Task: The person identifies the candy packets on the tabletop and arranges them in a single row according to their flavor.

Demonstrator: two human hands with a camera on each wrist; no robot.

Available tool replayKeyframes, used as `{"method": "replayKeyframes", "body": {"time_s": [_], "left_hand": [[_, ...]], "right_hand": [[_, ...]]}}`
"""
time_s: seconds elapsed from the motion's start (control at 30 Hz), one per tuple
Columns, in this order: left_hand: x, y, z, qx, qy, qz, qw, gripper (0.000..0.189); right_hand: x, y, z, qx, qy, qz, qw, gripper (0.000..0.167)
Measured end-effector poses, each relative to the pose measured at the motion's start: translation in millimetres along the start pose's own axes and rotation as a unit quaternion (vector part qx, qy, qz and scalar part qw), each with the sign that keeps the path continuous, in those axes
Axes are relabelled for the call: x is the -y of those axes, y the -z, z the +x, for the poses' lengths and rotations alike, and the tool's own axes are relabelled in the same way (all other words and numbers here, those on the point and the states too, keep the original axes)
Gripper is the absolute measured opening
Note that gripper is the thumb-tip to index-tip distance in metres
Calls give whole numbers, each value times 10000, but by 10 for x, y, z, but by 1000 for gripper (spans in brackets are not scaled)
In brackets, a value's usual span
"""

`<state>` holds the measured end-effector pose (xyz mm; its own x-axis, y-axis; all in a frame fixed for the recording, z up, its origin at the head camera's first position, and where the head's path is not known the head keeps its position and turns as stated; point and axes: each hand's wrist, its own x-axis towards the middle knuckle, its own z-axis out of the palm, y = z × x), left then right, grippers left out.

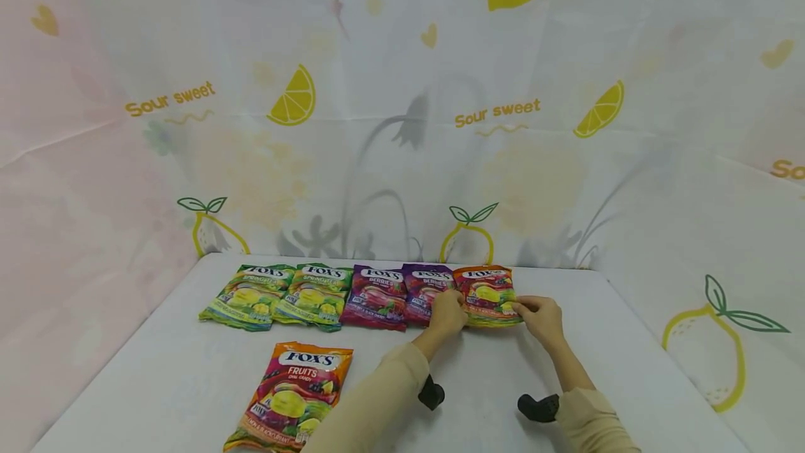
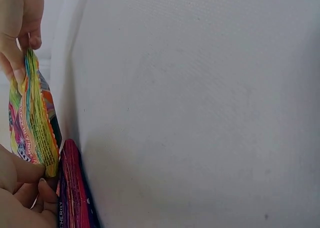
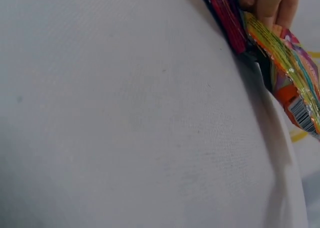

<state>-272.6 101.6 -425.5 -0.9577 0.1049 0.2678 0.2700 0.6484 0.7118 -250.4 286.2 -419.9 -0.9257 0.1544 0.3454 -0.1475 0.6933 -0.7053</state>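
Note:
Both hands pinch the lower corners of an orange-and-red Fox's candy bag at the right end of a row. My left hand has its lower left corner, seen close up in the left wrist view with thumb and fingers on the bag's yellow bottom seam. At the lower right corner is my right hand. A purple Berries candy bag stands right beside the left hand and is partly covered by it. The right wrist view shows the held bag tilted, its bottom edge lifted.
Leftward in the row lie another purple Berries bag and two green Springtea bags. A larger Fox's Fruits bag lies at the front left, by the left sleeve. Behind the white table hangs a lemon-printed cloth.

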Motion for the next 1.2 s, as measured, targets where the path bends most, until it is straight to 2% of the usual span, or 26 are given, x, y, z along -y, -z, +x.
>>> {"method": "replayKeyframes", "body": {"time_s": [0.33,0.53,0.67,0.77,0.9,1.0,1.07,1.2], "left_hand": [[-6,-55,28,-277,181,229,9992,8],[32,-120,-12,-582,-95,251,9979,4],[0,-144,-93,-443,-171,136,9988,13],[-27,-150,-139,-170,-273,418,9986,16],[-37,-155,-145,118,-466,985,9940,17],[-25,-166,-129,91,-581,1179,9913,14],[-25,-167,-121,87,-543,1171,9916,16],[-17,-168,-103,137,-278,896,9955,15]], "right_hand": [[-61,-39,46,65,-157,33,9999,21],[-109,-41,49,59,-266,-5,9996,23],[-148,-44,46,56,-447,-10,9990,25],[-175,-41,47,35,-538,-50,9985,25],[-197,-28,47,51,-544,-94,9985,25],[-204,-22,41,182,-688,-19,9975,27],[-215,-19,30,261,-806,26,9964,30],[-252,-9,-6,397,-880,3,9953,33]]}}
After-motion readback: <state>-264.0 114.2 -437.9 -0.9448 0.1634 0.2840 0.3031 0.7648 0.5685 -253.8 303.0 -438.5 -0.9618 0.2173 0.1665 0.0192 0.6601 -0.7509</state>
